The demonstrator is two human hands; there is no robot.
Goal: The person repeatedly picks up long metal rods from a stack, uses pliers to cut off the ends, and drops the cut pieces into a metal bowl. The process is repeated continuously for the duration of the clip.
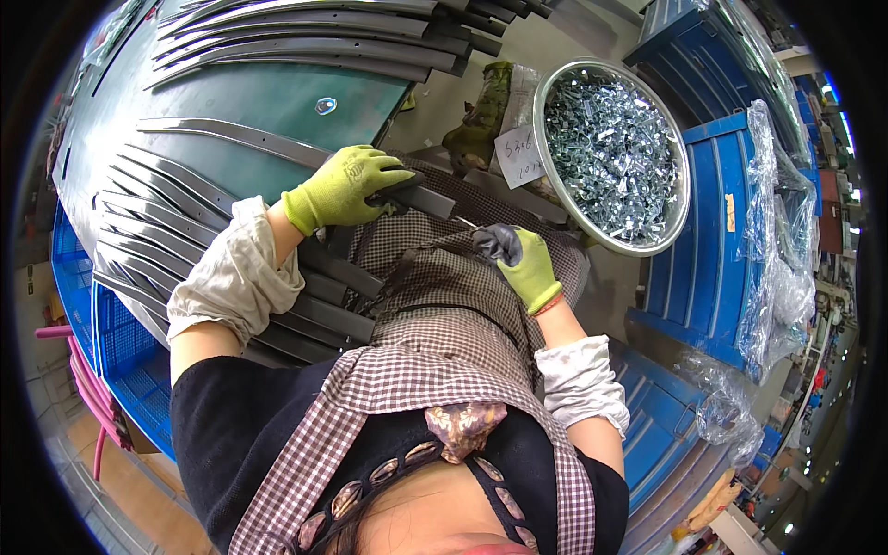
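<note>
My left hand point(347, 186), in a yellow-green glove with dark-coated fingers, grips a long dark grey strip point(236, 136) near its end. The strip's end point(429, 201) sticks out past my fingers over my checked apron. My right hand point(519, 262), gloved alike, is closed around a thin metal piece or tool point(466, 222). Its narrow tip points at the strip's end; whether they touch I cannot tell. Most of that piece is hidden in my fist. Below my left forearm, several similar strips point(340, 277) lie side by side, their ends reaching toward my lap.
More dark strips point(298, 41) are stacked across the far side of the green tabletop point(277, 94). A round basin point(542, 139) full of small shiny metal clips point(610, 159) stands at right, a handwritten paper point(517, 156) beside it. Blue metal bins point(707, 229) and blue plastic crates point(132, 347) flank me.
</note>
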